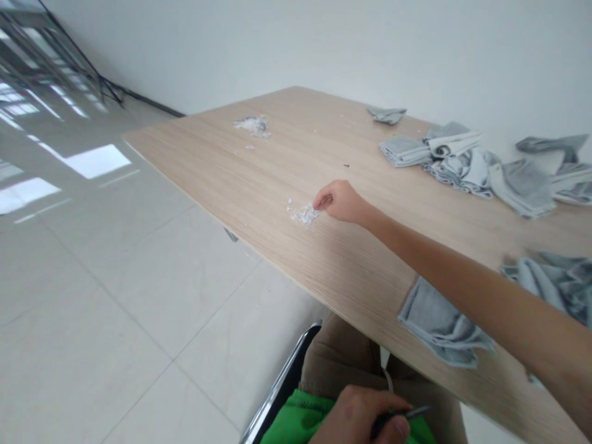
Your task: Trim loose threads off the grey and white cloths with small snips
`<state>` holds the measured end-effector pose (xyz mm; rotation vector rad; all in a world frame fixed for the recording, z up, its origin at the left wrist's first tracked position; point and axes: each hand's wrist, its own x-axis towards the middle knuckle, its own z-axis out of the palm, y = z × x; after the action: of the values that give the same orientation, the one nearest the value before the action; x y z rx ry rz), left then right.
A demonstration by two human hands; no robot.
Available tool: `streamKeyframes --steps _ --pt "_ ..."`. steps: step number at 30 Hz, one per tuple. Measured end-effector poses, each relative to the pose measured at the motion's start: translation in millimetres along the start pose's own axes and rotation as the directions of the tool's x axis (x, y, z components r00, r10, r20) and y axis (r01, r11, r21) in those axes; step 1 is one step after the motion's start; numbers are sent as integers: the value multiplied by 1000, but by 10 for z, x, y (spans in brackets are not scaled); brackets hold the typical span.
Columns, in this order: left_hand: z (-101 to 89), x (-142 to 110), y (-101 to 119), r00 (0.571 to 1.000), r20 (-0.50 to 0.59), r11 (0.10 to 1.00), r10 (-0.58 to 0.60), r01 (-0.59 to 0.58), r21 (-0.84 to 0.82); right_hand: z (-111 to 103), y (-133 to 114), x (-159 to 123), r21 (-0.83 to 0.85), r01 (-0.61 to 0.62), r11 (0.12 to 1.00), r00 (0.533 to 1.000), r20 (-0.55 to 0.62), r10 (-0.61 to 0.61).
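Observation:
My right hand (340, 200) reaches across the wooden table, its fingers pinched together at the edge of a small pile of white scraps (305, 214). What the fingertips hold, if anything, is hidden. Low in the view, over my lap, my left hand (358, 416) is closed around a small tool with a dark handle and a thin metal tip (419, 411); its exact kind cannot be made out. Below my right forearm lies a folded grey cloth (441, 324) at the table's near edge.
A bigger heap of white scraps (253, 126) sits farther off on the table (222, 166). Several grey cloths (462, 163) are piled along the wall side, with more crumpled cloth (555, 283) at the right. A small dark bit (346, 165) lies beyond my right hand.

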<state>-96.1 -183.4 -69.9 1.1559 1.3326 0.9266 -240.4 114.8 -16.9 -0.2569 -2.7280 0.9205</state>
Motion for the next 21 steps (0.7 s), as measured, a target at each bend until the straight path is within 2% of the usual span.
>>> streamKeyframes --steps 3,6,9,11,14,17,21 --pt "-5 -7 5 1000 -8 1000 -1 1 22 1 15 -8 -100 9 995 1000 -13 -11" --pt "36 2 -10 999 31 999 38 -38 14 -58 -45 -31 -155 14 988 994 -103 -30" --pt "85 5 -5 999 37 999 32 -33 18 -235 -213 -172 -135 12 991 977 -209 -40" --pt "119 4 6 999 35 999 31 -32 40 -421 -353 -378 -110 2 994 967 -252 -30" --pt "172 -9 16 999 36 998 16 -18 53 -739 -528 -858 -93 -77 993 938 -345 40" --pt "203 -47 10 998 -2 998 -58 58 33 -998 -634 -1507 -45 -191 981 875 -461 149" --pt "172 -93 -14 995 -22 995 -99 100 16 -1134 -709 -2516 84 -217 973 828 -512 229"
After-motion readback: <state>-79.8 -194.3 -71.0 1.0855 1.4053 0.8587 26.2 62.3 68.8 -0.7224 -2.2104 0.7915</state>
